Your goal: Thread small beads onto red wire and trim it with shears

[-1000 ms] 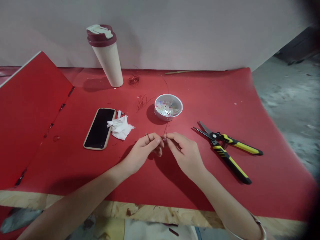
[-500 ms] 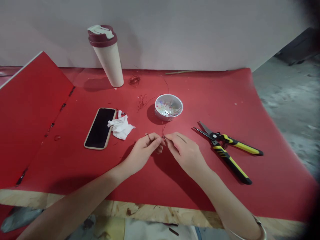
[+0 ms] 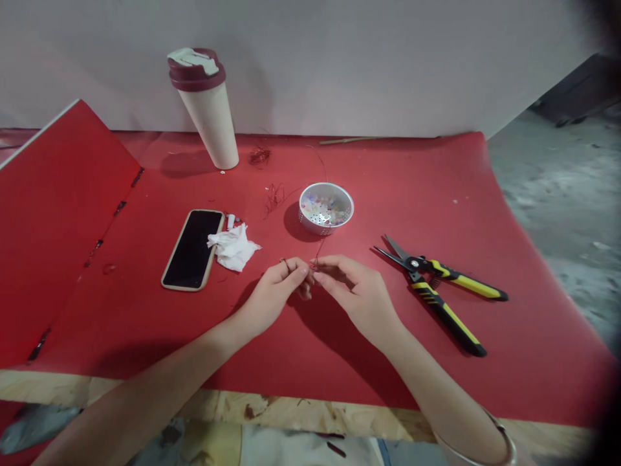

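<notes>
My left hand (image 3: 276, 294) and my right hand (image 3: 356, 294) meet fingertip to fingertip over the red table cover (image 3: 339, 362), just in front of a small white bowl of beads (image 3: 326, 207). Both hands pinch a thin red wire (image 3: 317, 254) that rises from between the fingertips toward the bowl. A ring shows on a left finger. A bangle circles my right wrist.
Yellow-and-black snips (image 3: 439, 288) lie open to the right of my hands. A phone (image 3: 193, 248) and crumpled white tissue (image 3: 233, 247) lie to the left. A cream tumbler with maroon lid (image 3: 206, 107) stands at the back. Wire scraps (image 3: 274, 194) are scattered near it. A red panel (image 3: 53, 213) slopes up at left.
The hands have barely shifted; the pinched wire moved slightly left and its free end tilts a little more toward the bowl.
</notes>
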{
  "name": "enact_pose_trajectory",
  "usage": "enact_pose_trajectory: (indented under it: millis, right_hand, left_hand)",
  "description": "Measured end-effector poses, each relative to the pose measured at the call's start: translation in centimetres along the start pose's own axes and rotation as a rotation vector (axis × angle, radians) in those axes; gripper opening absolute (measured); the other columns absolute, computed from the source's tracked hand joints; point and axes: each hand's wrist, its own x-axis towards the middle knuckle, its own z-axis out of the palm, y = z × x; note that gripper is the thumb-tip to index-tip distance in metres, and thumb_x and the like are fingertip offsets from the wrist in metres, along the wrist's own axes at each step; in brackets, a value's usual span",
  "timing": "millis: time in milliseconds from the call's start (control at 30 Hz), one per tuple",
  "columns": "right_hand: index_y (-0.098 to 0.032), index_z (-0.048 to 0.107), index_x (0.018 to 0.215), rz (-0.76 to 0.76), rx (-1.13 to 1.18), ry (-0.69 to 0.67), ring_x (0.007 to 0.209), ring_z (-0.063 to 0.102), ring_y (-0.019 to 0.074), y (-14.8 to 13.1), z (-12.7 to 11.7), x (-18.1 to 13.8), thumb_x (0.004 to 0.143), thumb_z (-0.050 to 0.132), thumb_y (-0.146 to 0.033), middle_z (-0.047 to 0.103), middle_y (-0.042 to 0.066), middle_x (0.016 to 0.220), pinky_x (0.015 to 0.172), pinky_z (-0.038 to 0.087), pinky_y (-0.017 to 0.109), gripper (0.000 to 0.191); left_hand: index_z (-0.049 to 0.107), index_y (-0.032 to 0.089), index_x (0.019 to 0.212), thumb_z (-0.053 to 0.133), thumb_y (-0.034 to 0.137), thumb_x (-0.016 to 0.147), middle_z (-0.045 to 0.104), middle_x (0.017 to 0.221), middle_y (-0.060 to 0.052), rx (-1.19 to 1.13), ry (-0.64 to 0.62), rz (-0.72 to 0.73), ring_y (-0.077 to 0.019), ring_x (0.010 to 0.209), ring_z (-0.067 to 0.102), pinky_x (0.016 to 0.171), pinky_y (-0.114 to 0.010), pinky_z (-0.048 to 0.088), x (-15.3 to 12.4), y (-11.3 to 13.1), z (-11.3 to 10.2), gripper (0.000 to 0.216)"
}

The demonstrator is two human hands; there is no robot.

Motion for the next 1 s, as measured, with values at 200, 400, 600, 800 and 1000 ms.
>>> enact_pose_trajectory:
  millis: [200, 400, 600, 800, 1000]
  right_hand:
    - [-0.021, 0.063, 0.096, 0.021, 0.077, -0.004, 0.085, 0.066, 0.0195, 0.2, 0.2, 0.0, 0.080, 0.053, -0.021, 0.070, 0.006, 0.093, 0.076, 0.053, 0.034, 0.019]
    - [-0.021, 0.064, 0.094, 0.038, 0.101, 0.028, 0.083, 0.066, 0.0195, 0.1, 0.4, -0.1, 0.079, 0.054, -0.022, 0.070, 0.006, 0.092, 0.074, 0.054, 0.034, 0.018]
    - [-0.020, 0.064, 0.093, 0.087, 0.179, 0.040, 0.078, 0.065, 0.0178, -0.1, 0.3, -0.1, 0.079, 0.055, -0.024, 0.070, 0.005, 0.087, 0.075, 0.052, 0.034, 0.017]
    - [-0.021, 0.064, 0.089, 0.187, 0.401, 0.014, 0.071, 0.064, 0.0157, 0.4, 0.5, 0.2, 0.078, 0.059, -0.026, 0.069, 0.002, 0.081, 0.072, 0.051, 0.032, 0.013]
    - [-0.021, 0.063, 0.097, 0.256, 0.683, -0.038, 0.066, 0.059, 0.0134, 0.8, 1.1, 0.4, 0.077, 0.062, -0.027, 0.065, 0.002, 0.082, 0.070, 0.047, 0.032, 0.021]
  left_hand:
    - [0.053, 0.016, 0.069, 0.053, 0.038, 0.081, 0.051, 0.066, 0.000, -0.001, 0.002, 0.002, -0.0096, 0.059, 0.049, 0.059, -0.022, 0.037, 0.0, 0.0, 0.0, 0.025]
    - [0.055, 0.016, 0.070, 0.054, 0.038, 0.081, 0.053, 0.068, 0.000, -0.046, -0.007, -0.019, -0.0096, 0.060, 0.049, 0.063, -0.023, 0.039, 0.1, -0.4, -0.2, 0.025]
    - [0.056, 0.015, 0.071, 0.052, 0.034, 0.082, 0.053, 0.068, 0.000, -0.086, -0.020, -0.041, -0.0098, 0.059, 0.051, 0.063, -0.024, 0.041, 0.1, -0.2, -0.1, 0.022]
    - [0.055, 0.015, 0.069, 0.051, 0.033, 0.083, 0.051, 0.062, 0.001, -0.101, -0.030, -0.050, -0.0098, 0.057, 0.052, 0.061, -0.023, 0.039, 0.0, 0.1, 0.0, 0.024]
    - [0.056, 0.014, 0.066, 0.052, 0.031, 0.082, 0.052, 0.057, 0.000, -0.140, -0.003, -0.101, -0.0102, 0.054, 0.051, 0.055, -0.022, 0.037, -0.1, 0.6, 0.1, 0.024]
